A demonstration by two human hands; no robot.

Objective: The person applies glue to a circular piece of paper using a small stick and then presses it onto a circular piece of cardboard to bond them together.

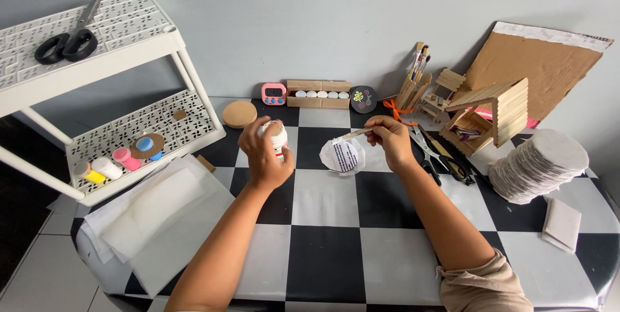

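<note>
Gripping a small white plastic paint bottle (276, 136) above the black-and-white checkered bench (323, 260), the left hand (265, 154) faces the right hand (391, 141), which pinches a thin wooden stick (357, 133) over a crumpled white plastic lid (342, 156) just below it.

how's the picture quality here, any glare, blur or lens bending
Head view: soft, even light, with mild glare on the glossy checkered table; wide-lens bending curves the white shelf rack; left hand, right hand and small bottle look reasonably sharp.
</note>
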